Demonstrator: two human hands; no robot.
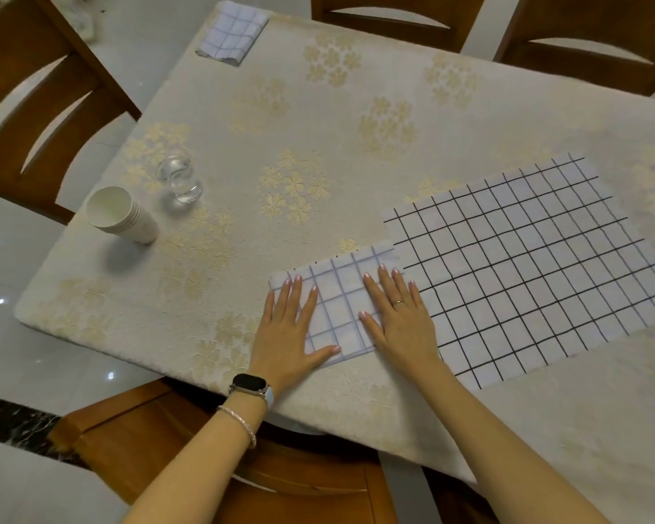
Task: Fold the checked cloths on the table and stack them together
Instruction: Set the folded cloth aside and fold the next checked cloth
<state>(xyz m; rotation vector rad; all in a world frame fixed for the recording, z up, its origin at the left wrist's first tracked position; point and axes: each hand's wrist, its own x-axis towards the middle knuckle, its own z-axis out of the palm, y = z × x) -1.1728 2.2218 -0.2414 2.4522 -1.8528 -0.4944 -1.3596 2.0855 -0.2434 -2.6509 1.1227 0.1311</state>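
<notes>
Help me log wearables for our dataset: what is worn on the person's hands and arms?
The left hand has a watch at its wrist, dark rectangular face, pale band, and behind it a thin silvery bracelet. The right hand wears a slim ring. Both forearms are bare; no sleeves show.

Pressing down flat with left hand (292, 327) and right hand (399, 315) side by side, apart, palms down, fingers straight and spread, thumbs angled toward each other. Reaching forward with bare left forearm (190, 467) and right forearm (507, 440). Wearing watch (248, 383) and bracelet (239, 421) on left wrist, ring (398, 302) on right hand.
</notes>
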